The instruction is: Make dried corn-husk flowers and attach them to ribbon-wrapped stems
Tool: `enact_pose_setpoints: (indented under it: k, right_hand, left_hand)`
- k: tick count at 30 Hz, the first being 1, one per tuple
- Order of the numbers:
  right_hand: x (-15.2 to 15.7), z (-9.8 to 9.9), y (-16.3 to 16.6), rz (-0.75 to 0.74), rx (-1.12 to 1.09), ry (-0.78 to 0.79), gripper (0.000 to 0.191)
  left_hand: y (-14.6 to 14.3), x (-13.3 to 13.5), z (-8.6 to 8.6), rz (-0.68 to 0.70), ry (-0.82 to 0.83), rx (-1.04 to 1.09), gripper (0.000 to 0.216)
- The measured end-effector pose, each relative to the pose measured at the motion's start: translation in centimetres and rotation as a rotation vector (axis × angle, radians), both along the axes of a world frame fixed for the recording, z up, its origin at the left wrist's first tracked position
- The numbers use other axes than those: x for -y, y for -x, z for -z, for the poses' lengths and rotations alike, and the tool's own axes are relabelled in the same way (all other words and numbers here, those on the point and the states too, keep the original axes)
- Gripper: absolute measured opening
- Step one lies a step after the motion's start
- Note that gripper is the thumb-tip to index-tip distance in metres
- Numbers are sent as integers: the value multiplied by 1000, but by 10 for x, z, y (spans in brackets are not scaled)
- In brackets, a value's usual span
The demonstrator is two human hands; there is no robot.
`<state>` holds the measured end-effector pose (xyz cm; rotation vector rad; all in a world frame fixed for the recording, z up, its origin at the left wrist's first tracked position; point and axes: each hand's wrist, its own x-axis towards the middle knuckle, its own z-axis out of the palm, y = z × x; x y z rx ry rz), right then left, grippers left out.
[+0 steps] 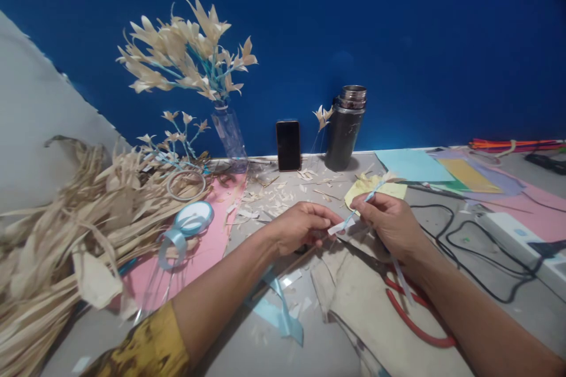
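Observation:
Between the fingertips of my left hand (301, 225) is a small white strip (341, 227), perhaps tape or paper. My right hand (389, 219) pinches a stem wrapped in light blue (374, 191), topped by a pale corn-husk flower (391, 177) pointing up and right. The stem's lower end meets the white strip, so both hands work close together. Under my right wrist, scissors with red handles (420, 330) lie on a beige cloth (371, 318). A light blue ribbon piece (278, 313) lies below my left forearm.
Dried corn husks (88, 224) are heaped at left beside ribbon rolls (193, 218). Husk flowers fill a clear bottle (230, 135). A phone (288, 146) and dark flask (345, 132) stand by the wall. Cables (477, 235) and a power strip (522, 241) lie right.

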<state>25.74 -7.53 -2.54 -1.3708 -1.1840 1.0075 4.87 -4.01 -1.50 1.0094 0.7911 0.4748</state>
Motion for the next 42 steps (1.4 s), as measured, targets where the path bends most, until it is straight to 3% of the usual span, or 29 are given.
enact_pose_setpoints:
  k: [6, 15, 20, 25, 28, 31, 36, 39, 42]
  right_hand:
    - [-1, 3, -3, -42, -15, -50, 34]
    - [2, 2, -1, -25, 9, -150, 31]
    - [1, 6, -2, -118, -55, -173, 24]
    - [2, 3, -3, -359, -391, -106, 34]
    - [4, 3, -4, -398, -480, -15, 36]
    - [5, 6, -3, -405, -454, 62, 51]
    - [4, 9, 3, -258, -300, -30, 26]
    - [4, 5, 3, -259, -244, -82, 28]
    - [5, 1, 0, -365, -252, -90, 28]
  left_hand:
    - [0, 2, 3, 21, 199, 136, 25]
    - [-6, 11, 5, 26, 230, 130, 36]
    - [-7, 15, 6, 35, 209, 134, 41]
    - [-9, 21, 6, 132, 188, 158, 44]
    - [-12, 27, 3, 100, 110, 151, 40]
    - [-15, 32, 0, -58, -34, 133, 35]
    - [-20, 35, 0, -202, -223, 39, 25]
    - [-20, 33, 2, -177, -177, 41, 25]
    - [-19, 32, 3, -82, -11, 131, 27]
